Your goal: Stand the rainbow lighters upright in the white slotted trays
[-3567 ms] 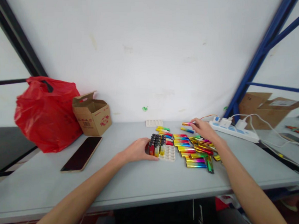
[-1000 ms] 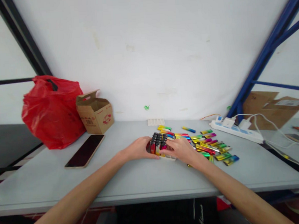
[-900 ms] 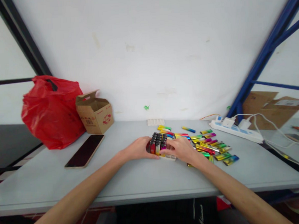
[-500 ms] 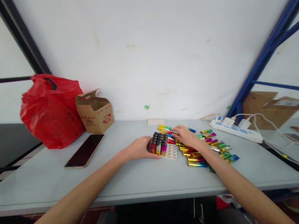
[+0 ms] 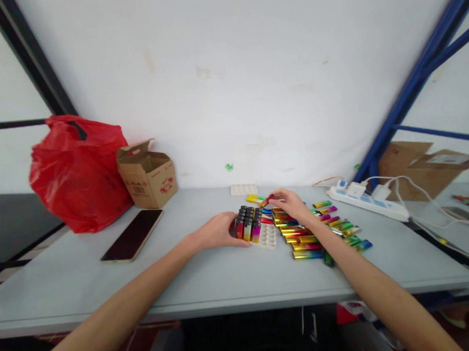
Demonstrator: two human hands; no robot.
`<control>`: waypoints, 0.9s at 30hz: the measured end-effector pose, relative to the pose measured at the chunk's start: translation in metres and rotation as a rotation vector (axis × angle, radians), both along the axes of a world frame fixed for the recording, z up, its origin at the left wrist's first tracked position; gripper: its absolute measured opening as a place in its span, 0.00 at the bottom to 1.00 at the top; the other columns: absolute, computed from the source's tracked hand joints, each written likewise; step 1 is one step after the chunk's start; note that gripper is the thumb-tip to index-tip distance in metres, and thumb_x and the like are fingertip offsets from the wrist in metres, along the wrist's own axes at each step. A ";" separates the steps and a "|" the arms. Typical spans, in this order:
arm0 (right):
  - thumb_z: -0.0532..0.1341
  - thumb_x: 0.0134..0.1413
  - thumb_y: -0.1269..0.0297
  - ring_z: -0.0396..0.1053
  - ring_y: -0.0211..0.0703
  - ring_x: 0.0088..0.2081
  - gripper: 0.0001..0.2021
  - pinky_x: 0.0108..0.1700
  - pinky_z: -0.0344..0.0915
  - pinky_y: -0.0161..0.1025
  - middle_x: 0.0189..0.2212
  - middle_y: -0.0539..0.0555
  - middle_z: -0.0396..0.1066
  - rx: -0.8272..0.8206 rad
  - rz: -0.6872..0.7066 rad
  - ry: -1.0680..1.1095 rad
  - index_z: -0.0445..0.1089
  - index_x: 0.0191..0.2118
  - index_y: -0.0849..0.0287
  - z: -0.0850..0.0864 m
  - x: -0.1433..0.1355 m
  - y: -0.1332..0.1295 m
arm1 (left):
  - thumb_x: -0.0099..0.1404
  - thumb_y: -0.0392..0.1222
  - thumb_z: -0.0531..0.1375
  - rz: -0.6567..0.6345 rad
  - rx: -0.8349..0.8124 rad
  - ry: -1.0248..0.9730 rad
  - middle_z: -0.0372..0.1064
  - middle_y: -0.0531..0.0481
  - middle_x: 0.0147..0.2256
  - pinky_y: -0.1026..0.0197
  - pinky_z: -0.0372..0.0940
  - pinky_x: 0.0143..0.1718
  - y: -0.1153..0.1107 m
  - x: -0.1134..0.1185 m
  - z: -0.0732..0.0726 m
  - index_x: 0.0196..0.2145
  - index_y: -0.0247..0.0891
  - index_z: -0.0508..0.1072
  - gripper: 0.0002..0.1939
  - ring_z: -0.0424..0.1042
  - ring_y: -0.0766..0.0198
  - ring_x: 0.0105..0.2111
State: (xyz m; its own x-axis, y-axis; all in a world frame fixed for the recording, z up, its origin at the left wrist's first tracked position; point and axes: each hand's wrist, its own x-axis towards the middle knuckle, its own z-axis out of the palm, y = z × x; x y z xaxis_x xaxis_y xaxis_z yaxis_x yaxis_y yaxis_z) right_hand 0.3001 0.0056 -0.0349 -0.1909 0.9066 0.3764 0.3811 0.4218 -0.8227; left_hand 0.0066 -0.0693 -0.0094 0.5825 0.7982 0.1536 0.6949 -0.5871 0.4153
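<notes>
The left hand (image 5: 222, 230) is cupped beside upright black-topped lighters (image 5: 247, 226) in a white tray (image 5: 268, 236), the right hand (image 5: 291, 203) pinches a red-and-gold lighter (image 5: 267, 200), and loose metallic lighters (image 5: 307, 254) lie on the grey table (image 5: 225, 282).

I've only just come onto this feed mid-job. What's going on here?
A person is working with both hands at a grey table. The left hand curves around the left side of a block of upright lighters with black tops; whether it grips them is unclear. They stand in a white tray, whose holes show at its right end. The right hand holds a red-and-gold lighter, tilted, behind the block. Many loose lighters lie to the tray's right.
</notes>
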 end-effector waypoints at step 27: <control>0.56 0.62 0.43 0.55 0.38 0.23 0.24 0.26 0.51 0.37 0.18 0.46 0.56 0.116 -0.169 0.013 0.58 0.22 0.55 0.015 -0.030 -0.048 | 0.50 0.74 0.67 0.011 0.012 0.011 0.76 0.46 0.37 0.58 0.61 0.33 0.003 0.000 -0.002 0.38 0.38 0.73 0.36 0.73 0.54 0.34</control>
